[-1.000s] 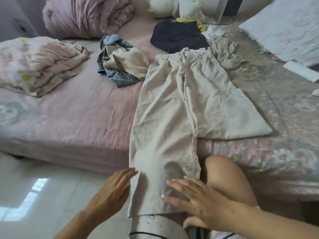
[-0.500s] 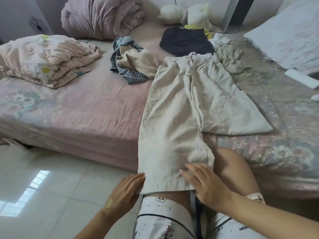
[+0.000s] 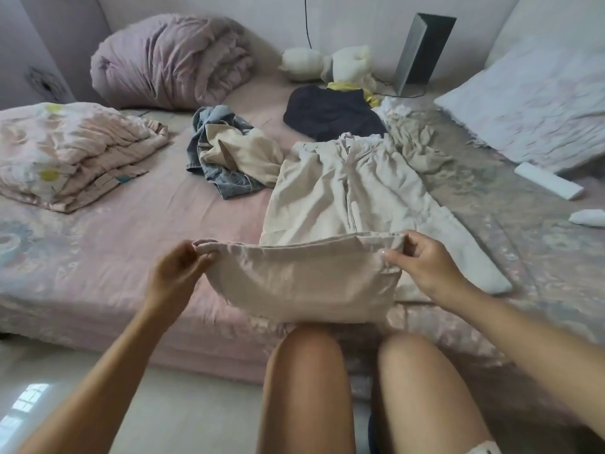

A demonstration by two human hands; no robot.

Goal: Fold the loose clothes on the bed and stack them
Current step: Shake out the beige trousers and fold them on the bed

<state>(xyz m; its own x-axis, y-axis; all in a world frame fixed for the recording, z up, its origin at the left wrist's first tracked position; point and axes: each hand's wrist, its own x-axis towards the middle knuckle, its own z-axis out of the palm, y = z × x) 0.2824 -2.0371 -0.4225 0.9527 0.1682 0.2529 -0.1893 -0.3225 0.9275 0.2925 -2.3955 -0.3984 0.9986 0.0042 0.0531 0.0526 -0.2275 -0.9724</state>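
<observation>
Left hand (image 3: 178, 273): pinches one hem corner of the beige trousers (image 3: 330, 204).
Right hand (image 3: 425, 265): pinches the other corner.
Hem: lifted above the bed (image 3: 131, 244).

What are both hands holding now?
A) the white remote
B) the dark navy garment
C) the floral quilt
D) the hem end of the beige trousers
D: the left hand and the right hand each pinch a corner of the lifted beige trousers leg end.
</observation>
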